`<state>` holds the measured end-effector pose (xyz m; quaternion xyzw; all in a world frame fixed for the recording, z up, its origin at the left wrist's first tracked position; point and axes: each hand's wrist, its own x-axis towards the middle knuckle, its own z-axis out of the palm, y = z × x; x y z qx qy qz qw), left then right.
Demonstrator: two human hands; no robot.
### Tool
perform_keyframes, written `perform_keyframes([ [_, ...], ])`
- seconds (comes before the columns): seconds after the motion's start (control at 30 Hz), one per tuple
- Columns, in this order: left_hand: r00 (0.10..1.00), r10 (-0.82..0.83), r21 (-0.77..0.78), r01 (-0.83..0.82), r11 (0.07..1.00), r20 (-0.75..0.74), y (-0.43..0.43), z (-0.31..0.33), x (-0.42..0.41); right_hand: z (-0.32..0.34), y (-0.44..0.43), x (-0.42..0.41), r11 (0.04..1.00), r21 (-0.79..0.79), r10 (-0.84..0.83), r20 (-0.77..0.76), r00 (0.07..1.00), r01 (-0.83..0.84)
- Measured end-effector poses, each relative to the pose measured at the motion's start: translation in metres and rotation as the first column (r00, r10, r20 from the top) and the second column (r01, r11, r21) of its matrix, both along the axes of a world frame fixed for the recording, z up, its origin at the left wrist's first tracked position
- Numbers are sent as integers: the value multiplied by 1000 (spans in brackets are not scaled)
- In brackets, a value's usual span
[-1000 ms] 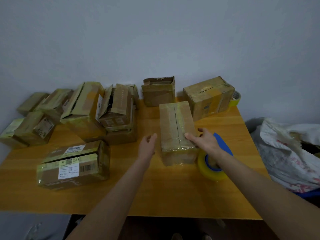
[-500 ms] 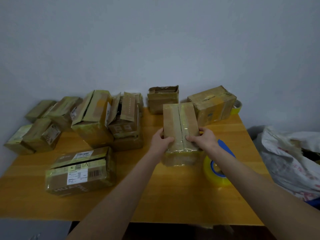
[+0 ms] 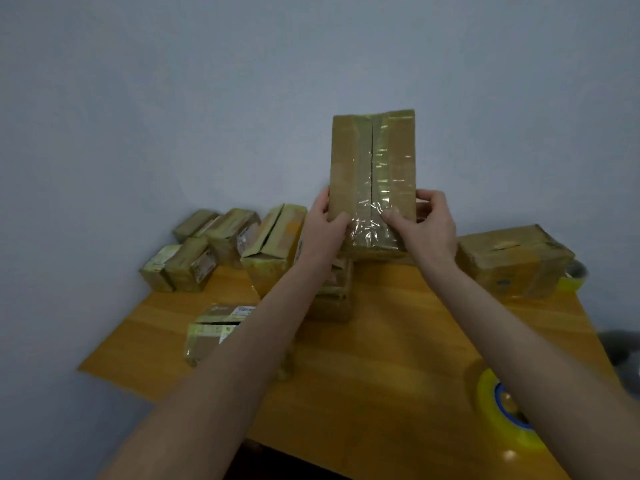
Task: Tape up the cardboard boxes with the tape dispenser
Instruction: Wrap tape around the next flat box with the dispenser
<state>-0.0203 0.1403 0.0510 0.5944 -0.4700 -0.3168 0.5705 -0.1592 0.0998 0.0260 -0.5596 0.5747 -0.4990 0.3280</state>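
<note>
Room: pale blue-grey wall (image 3: 173,98) behind an orange-brown wooden table (image 3: 381,358).
Held box (image 3: 374,161): cardboard, upright, in the air above the table's far side; glossy clear tape runs down its centre seam; no print on it.
Left hand (image 3: 323,226): fingers curled round the box's lower left edge.
Right hand (image 3: 429,223): grips the lower right side, thumb pressed on the tape.
Tape dispenser (image 3: 488,393): yellowish roll with a blue core, on the table's near right, partly behind the right forearm.
Labelled box (image 3: 214,330): white shipping stickers, print too blurred to read.
Contents: closed boxes, nothing visible inside.
</note>
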Motion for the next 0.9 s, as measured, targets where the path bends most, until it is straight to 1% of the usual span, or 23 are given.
perform_keyframes([
  [0.07,997,57,-71,-60,996,-44,2,21,25,22,-1,30,998,-61,31,29,999,-29],
  [0.13,993,115,-130,-119,984,-38,3,39,56,39,-4,66,992,-114,69,64,996,-62],
  [0.2,986,166,-165,-169,972,-27,3,50,96,51,-7,107,986,-135,110,81,991,-99],
  [0.33,969,247,-162,-245,956,-5,-1,55,199,61,-14,205,973,-149,193,92,977,-179],
  [0.43,957,279,-142,-266,954,79,-1,44,282,48,-18,284,964,-109,252,69,965,-243],
  [0.5,947,289,-98,-277,956,139,-1,32,333,34,-21,332,956,-62,289,48,956,-286],
  [0.63,943,254,88,-278,957,217,-1,3,414,4,-19,402,928,68,368,-32,929,-365],
  [0.77,941,237,224,-291,930,242,11,-26,464,-28,-14,450,897,191,420,-88,903,-399],
  [0.9,892,292,292,-398,870,345,39,-43,499,-52,7,482,842,267,499,-59,864,-468],
])
